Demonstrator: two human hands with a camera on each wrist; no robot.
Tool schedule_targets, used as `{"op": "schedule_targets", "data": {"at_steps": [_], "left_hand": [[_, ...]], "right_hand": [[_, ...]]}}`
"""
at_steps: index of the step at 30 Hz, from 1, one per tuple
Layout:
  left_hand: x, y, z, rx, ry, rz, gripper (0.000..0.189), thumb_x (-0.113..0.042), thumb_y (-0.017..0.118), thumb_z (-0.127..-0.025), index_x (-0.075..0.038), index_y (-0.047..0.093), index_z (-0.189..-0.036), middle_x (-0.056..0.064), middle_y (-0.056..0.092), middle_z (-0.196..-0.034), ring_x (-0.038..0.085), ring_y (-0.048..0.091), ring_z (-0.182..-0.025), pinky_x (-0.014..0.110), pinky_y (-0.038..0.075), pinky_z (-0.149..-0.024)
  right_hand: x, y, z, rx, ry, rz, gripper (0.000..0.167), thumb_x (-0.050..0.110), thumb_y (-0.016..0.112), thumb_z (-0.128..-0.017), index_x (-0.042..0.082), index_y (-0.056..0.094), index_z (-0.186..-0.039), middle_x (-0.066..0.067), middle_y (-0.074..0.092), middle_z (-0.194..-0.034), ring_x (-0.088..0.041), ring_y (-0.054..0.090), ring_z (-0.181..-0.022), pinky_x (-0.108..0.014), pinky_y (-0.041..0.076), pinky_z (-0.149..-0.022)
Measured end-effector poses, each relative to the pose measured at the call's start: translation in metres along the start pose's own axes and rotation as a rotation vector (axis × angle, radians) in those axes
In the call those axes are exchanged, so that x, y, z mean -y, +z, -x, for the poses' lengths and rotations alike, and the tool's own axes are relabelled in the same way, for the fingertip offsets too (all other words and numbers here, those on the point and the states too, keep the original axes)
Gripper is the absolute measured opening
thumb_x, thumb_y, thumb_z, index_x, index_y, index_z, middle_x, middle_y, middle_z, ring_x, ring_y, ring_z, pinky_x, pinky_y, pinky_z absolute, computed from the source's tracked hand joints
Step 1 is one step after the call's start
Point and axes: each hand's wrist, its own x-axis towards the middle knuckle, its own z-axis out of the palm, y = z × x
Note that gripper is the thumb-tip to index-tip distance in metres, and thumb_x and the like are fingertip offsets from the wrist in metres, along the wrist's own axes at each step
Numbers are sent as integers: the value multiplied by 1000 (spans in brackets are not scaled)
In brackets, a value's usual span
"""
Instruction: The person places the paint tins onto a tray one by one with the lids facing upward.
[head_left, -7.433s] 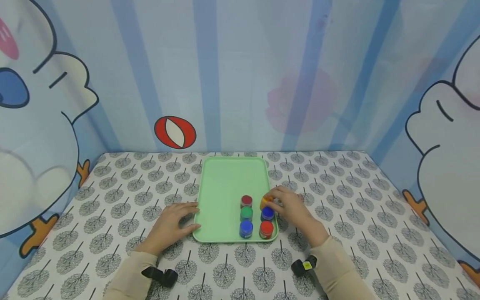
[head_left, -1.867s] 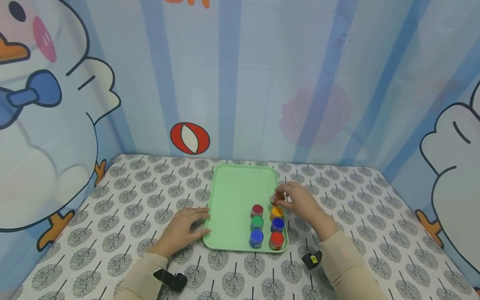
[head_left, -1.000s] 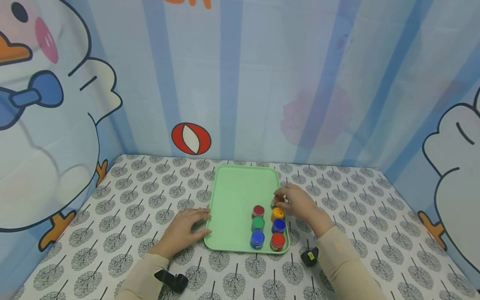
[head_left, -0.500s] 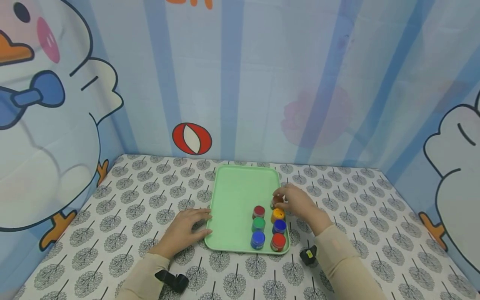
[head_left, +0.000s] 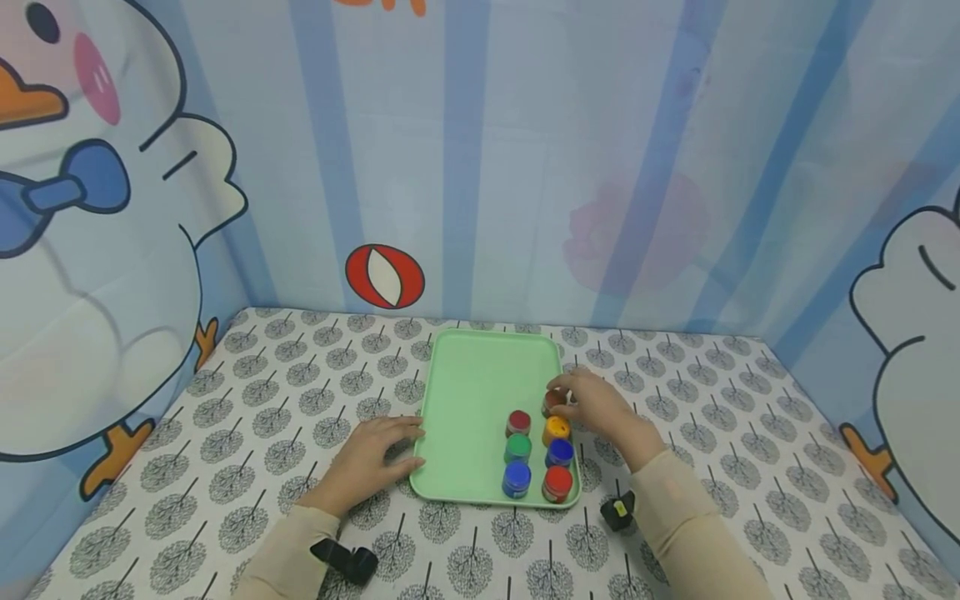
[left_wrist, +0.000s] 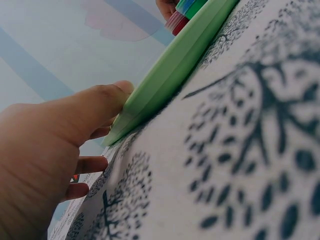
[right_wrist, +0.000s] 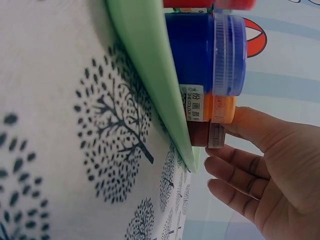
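Observation:
My right hand holds a small brown paint jar between thumb and fingertips at the right side of the green tray. In the right wrist view, the brown jar stands in line behind an orange paint jar and a blue one, the thumb at its lid. My left hand rests at the tray's left edge with fingers spread and relaxed. Seen from the left wrist, its thumb touches the tray rim and the other fingers lie beside it.
Left of the right-hand row stand a dark red jar, a green jar and a blue jar. A bright red jar sits at the tray's near right corner. The patterned tablecloth reaches a printed curtain.
Earlier my right hand was at the orange jar. It then brought the tilted brown jar in behind that one and lowered it upright. My left hand stays at the tray edge.

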Motion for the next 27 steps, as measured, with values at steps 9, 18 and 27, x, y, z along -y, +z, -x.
{"op": "schedule_targets", "data": {"at_steps": [9,18,27], "left_hand": [[0,1,0,5,8,-4,38,-33,74,-82,-16,68,-115,1,62,-132,29,58,-121,55,41,-107],[-1,-2,1,16,3,5,39,-34,74,-82,-16,68,-116,1,62,-133,27,57,-121,54,40,-108],[2,-3,5,23,-15,-8,39,-34,74,-83,-16,67,-116,1,62,-133,28,57,-121,56,41,-106]], "right_hand": [[-1,-3,7,-32,-9,26,38,24,70,-88,6,64,-121,-10,66,-107,-24,63,-97,-42,54,-88],[1,-10,19,-116,-30,41,41,31,68,-89,7,63,-121,-14,66,-112,-28,63,-100,-46,54,-87],[-1,-11,28,-148,-38,28,42,30,65,-91,7,61,-126,-14,63,-119,-31,61,-105,-48,53,-91]]}}
